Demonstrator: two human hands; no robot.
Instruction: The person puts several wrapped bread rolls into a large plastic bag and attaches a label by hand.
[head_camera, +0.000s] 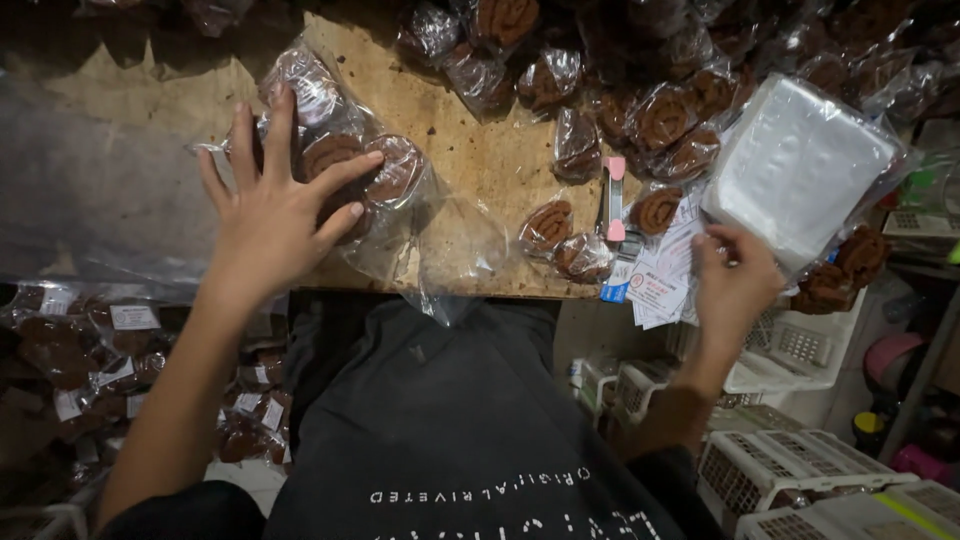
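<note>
My left hand (275, 205) lies flat with fingers spread on a clear plastic bag (385, 205) holding several brown coiled pastries (395, 168), pressed onto the wooden board (470, 150). My right hand (733, 280) is at the board's right edge, its fingers closed on a small white paper label from a pile of printed labels (662, 275). A stack of empty clear bags (800, 165) lies just above that hand. A pink and white cutter (614, 196) rests between the two hands.
Many bagged brown pastries (660, 115) crowd the back and right of the board. More labelled packs (90, 360) fill the lower left. White plastic baskets (790, 470) stand at the lower right. A clear plastic sheet (90, 200) covers the left.
</note>
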